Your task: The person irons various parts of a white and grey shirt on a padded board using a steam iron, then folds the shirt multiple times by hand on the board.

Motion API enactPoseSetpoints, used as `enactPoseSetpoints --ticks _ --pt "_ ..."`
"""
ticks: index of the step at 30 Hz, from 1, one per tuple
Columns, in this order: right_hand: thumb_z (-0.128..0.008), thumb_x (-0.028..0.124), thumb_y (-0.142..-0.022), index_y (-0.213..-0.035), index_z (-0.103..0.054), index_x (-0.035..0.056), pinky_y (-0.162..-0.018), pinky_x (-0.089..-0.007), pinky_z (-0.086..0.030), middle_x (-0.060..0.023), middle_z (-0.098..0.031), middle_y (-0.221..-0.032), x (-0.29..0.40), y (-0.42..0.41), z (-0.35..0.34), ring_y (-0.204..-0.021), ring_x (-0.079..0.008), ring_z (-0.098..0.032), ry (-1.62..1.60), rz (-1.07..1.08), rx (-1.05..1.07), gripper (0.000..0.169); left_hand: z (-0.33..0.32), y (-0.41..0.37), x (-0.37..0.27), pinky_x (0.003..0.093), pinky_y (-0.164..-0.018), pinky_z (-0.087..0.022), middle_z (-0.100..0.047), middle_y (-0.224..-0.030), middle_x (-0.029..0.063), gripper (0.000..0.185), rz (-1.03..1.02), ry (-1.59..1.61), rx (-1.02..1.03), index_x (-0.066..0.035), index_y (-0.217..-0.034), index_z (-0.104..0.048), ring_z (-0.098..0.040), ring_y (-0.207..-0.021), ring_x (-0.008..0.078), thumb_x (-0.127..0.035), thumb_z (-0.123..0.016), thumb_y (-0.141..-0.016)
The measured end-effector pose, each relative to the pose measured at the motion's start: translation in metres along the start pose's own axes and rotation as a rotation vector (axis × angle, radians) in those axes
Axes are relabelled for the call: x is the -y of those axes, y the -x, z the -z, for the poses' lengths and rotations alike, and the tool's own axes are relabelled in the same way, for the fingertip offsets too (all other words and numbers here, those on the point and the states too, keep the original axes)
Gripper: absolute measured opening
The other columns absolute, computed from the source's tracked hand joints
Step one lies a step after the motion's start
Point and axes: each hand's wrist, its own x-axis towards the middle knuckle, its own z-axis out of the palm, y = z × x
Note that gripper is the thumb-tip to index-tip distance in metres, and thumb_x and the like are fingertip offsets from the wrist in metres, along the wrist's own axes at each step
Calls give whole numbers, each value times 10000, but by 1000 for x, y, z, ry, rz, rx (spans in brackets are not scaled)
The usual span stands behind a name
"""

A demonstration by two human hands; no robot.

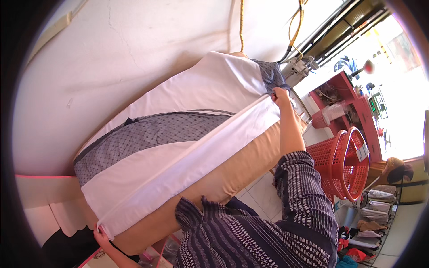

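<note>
A white garment with grey dotted sheer panels lies spread over a padded ironing table covered in tan cloth. My left hand grips the lower left corner of the white fabric at the table's near end. At the far right, my right hand pinches the garment where the white cloth meets a grey sheer section. Between my hands the near edge is drawn straight and hangs over the table's side. A wide dotted sheer panel curves across the middle of the garment.
Stacked red plastic baskets stand right of my arm. Behind them is a red shelf unit. A metal steam iron or boiler fitting with hoses sits at the table's far end. Folded clothes fill a rack at lower right. A white wall borders the table.
</note>
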Motion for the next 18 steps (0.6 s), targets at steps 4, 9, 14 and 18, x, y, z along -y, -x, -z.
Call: enactPoseSetpoints --ticks 4,9,14,18 --pt "-530 33 -827 -801 -542 -53 -434 -362 -532 -191 -598 -689 -24 -25 -54 -583 -288 -625 -226 -47 36 90 -36 -11 20 301 -786 -485 -636 -912 153 167 -657 -918 262 77 -995 -589 -606 -814 213 -50 -533 -903" --pt "-649 223 -807 -1004 -566 -11 -672 -386 -511 -163 -597 -1026 -55 -41 -71 -819 -308 -617 -211 1 149 317 -35 -17 27 398 -1008 -433 -557 -1112 241 296 347 625 102 155 -1070 -499 -523 -1112 325 -34 -475 -844" --pt "-611 8 -758 -1146 -500 43 -815 -386 -482 -124 -588 -1065 -118 38 -118 -926 -285 -583 484 1038 -26 406 -81 16 -4 291 -758 -517 -624 -973 136 328 184 125 110 11 -1139 -531 -614 -883 231 -28 -543 -813" --pt "-635 -6 -737 -943 -619 79 -794 -389 -457 -85 -620 -975 -156 209 -190 -878 -267 -584 557 1356 1010 224 -58 29 -25 253 -566 -449 -610 -748 35 192 -72 -760 -92 -10 -901 -654 -545 -588 144 -169 -684 -796"
